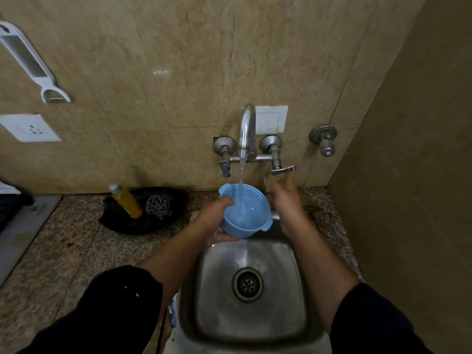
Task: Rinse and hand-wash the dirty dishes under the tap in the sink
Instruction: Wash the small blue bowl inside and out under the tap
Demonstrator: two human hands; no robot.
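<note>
**Blue bowl under a running tap**

Blue bowl (pixel 245 210) of plastic, with small tab handles on two sides, held upright over the back edge of the steel sink (pixel 219 290), directly beneath the tap spout (pixel 247 129). Catches a thin stream of water (pixel 241 180) in its middle. Clamped in the left hand (pixel 217 221), with the thumb over the near-left rim and the fingers curled under the base.

Just right of the bowl, right hand (pixel 283 192) raised to the lever handle (pixel 283 169) of the right-hand valve. Blurred there, so cannot tell whether the fingers close on the lever or only touch it.

Lower down, wet basin with a round drain (pixel 247 284) at its centre.

On the speckled counter (pixel 63 251) to the left, black tray (pixel 143 226) holding a tilted yellow bottle (pixel 126 201) and a steel scrubber (pixel 158 206) beside it.

On the tiled wall, white switch plate (pixel 272 120) behind the spout, separate valve (pixel 325 140) further right, white socket (pixel 30 127) and white slicer (pixel 28 62) at far left.

Dark sleeves on both arms.
</note>
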